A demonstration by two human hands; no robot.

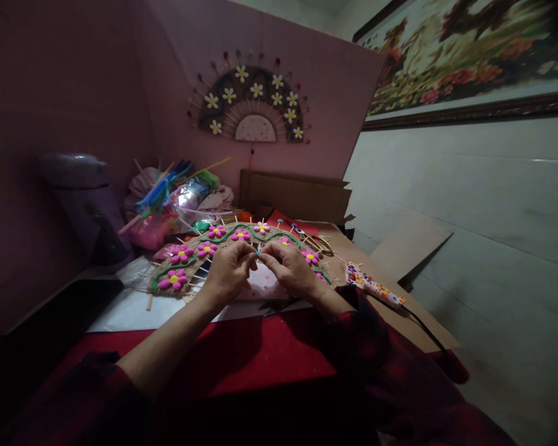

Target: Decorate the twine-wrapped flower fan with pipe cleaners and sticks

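My left hand (229,270) and my right hand (292,270) meet over the middle of a craft fan, their fingertips pinched together on a small blue piece (258,253) that looks like modelling clay. Most of that piece is covered by the fingers. Beneath them lies the half-round fan (193,266), made of brown woven cord over thin sticks. Pink flowers (173,280) with yellow centres and a wavy green strand (232,231) decorate it. The fan's pale inner part (263,282) shows between my wrists. One stick at the upper edge carries a blue tip (279,222).
Gold-handled scissors (323,246) and a flower-patterned glue gun (374,285) with a black cord rest on cardboard at right. Bagged craft supplies (177,198) are heaped behind left, near a purple container (90,210). A finished fan (255,93) hangs on the pink board.
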